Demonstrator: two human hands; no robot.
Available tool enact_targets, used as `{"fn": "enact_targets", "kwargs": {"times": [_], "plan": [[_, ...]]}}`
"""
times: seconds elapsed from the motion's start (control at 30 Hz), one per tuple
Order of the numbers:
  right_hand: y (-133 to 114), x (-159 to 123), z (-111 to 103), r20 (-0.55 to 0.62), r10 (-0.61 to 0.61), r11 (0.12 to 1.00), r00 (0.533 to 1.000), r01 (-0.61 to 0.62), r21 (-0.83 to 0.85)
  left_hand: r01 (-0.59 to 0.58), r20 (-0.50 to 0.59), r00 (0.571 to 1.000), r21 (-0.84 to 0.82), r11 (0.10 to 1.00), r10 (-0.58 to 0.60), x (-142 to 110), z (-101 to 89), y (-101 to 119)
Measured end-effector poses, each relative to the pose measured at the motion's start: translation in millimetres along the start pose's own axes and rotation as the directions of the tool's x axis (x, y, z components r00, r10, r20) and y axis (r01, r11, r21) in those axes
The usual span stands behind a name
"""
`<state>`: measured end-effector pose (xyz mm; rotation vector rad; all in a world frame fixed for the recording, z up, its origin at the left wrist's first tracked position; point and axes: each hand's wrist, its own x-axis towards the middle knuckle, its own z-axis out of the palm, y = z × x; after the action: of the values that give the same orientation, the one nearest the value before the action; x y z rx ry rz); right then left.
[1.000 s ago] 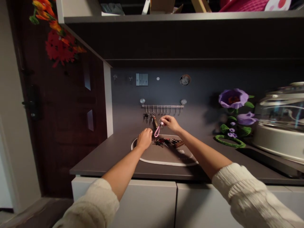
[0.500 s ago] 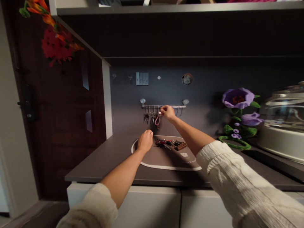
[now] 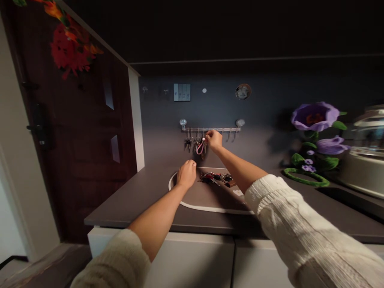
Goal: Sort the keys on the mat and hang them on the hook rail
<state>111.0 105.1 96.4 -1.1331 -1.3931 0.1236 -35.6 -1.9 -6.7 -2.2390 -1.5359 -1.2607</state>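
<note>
My right hand (image 3: 215, 141) is up at the clear hook rail (image 3: 231, 129) on the back wall. Its fingers are pinched on a keychain with a pink loop strap (image 3: 200, 149), which dangles just below the hooks; whether its ring sits on a hook is hidden. To the left of it, a bunch of keys (image 3: 188, 143) hangs from the rail, with another partly behind the strap. Lower down, my left hand (image 3: 186, 175) is closed above the left part of a brown mat (image 3: 204, 198); its fingertips are hidden. A pile of keys (image 3: 213, 177) lies on the mat between my arms.
Purple felt flowers (image 3: 315, 118) and a white appliance with a clear lid (image 3: 364, 160) stand at the right. A dark shelf (image 3: 228, 32) overhangs the counter (image 3: 132, 200). At the left is a dark red door (image 3: 87, 168).
My right hand has risen from above the mat to the rail, carrying the pink-strapped keychain up. My left hand stays low over the mat. The view has tilted down slightly.
</note>
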Motion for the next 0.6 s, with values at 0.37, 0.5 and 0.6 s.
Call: {"fn": "enact_targets", "kwargs": {"times": [0.37,0.5,0.6], "plan": [[8.3,-17.1,-0.6,-0.093,-0.018,0.993,0.995,0.007,-0.117,0.003,-0.013,1.000,0.005,1.000,-0.003,1.2,3.4,-2.7],[11.9,-18.5,0.7,-0.083,-0.009,0.995,0.997,0.000,-0.104,0.001,-0.016,1.000,0.009,1.000,-0.001,0.9,2.8,-2.7],[14.1,-18.6,0.2,-0.070,-0.008,0.994,0.998,0.000,-0.109,-0.003,-0.020,1.000,0.004,1.000,0.003,1.0,3.0,-3.2]]}}
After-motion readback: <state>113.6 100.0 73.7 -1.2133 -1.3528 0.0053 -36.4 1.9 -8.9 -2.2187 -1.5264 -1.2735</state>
